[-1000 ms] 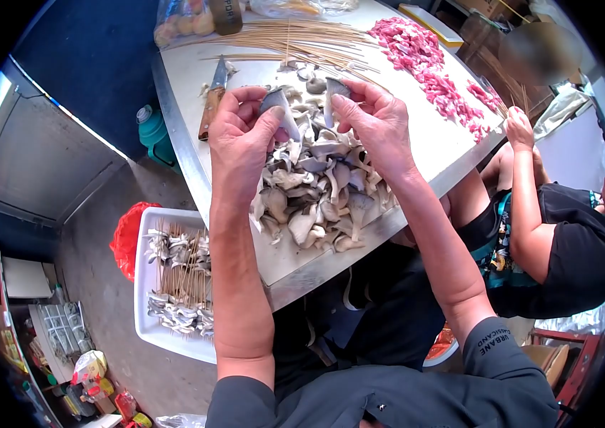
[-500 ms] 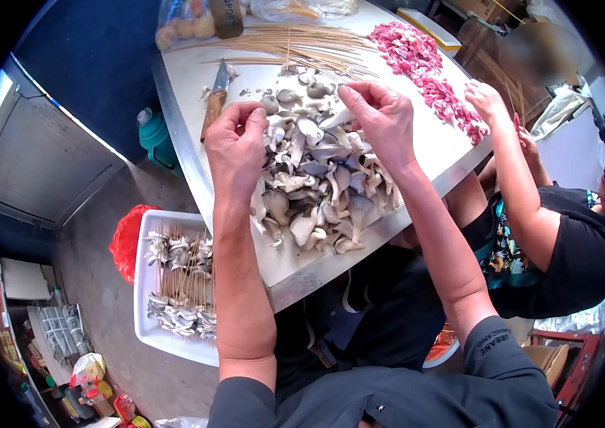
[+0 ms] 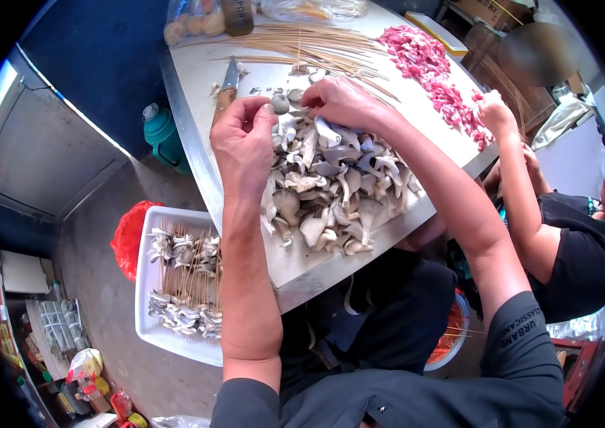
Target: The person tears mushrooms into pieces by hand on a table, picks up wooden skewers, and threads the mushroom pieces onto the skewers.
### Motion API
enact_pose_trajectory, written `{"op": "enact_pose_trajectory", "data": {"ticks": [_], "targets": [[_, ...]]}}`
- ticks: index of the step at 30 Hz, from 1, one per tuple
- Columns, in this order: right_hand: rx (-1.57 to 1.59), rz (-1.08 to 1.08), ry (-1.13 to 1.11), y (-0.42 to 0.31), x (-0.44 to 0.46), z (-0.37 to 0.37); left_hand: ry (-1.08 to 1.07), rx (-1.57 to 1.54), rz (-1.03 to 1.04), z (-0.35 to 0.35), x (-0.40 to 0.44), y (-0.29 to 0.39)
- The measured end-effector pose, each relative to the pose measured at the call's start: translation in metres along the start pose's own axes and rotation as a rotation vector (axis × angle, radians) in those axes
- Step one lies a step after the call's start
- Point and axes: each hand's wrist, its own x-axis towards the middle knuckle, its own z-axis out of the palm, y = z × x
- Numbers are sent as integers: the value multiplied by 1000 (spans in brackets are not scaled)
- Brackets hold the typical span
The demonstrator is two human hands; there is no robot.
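Note:
Grey-white oyster mushrooms (image 3: 331,171) lie heaped on the white table in front of me. My left hand (image 3: 244,139) is raised at the heap's left side, thumb and forefinger pinched together. Whatever sits in that pinch is too thin or hidden to make out. My right hand (image 3: 345,103) reaches over the far part of the heap, its fingers bent down and closed on an oyster mushroom that they mostly hide. A knife with a wooden handle (image 3: 224,98) lies just beyond my left hand. Loose bamboo skewers (image 3: 302,44) are spread farther back.
Pink cut meat (image 3: 424,64) is piled at the table's right, beside a co-worker's hand (image 3: 493,114). On the left below stands a white tray (image 3: 142,314) of skewered mushrooms. A teal jug (image 3: 162,135) and a red bag (image 3: 125,239) are on the floor.
My right hand has moved left and down, from above the heap's right side to its far edge near my left hand. The left hand stays pinched. The whole view has shifted slightly.

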Motion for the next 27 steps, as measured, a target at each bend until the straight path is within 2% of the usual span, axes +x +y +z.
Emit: {"op": "enact_pose_trajectory", "data": {"ticks": [5, 9, 11, 13, 15, 16, 18, 23, 25, 27], "targets": [[-138, -31, -180, -4, 12, -6, -9, -11, 15, 0, 0, -2], [-144, -41, -87, 0, 6, -8, -5, -37, 14, 1, 0, 2], [192, -26, 197, 16, 4, -3, -10, -49, 16, 0, -1, 2], [390, 36, 331, 10, -5, -11, -10, -27, 16, 0, 0, 0], [683, 65, 334, 6, -13, -18, -17, -21, 4, 0, 0, -2], [682, 63, 335, 5, -16, -18, -25, -13, -9, 0, 0, -2], [930, 18, 355, 2, -23, -16, -37, -15, -26, 1, 0, -2], [1126, -68, 344, -20, -44, -9, -118, -92, -138, 2, -3, 7], [1221, -157, 336, -30, -50, -4, -219, -240, -269, 0, -2, 10], [1177, -172, 339, -36, -54, 2, -250, -292, -267, 0, -4, 13]]}}
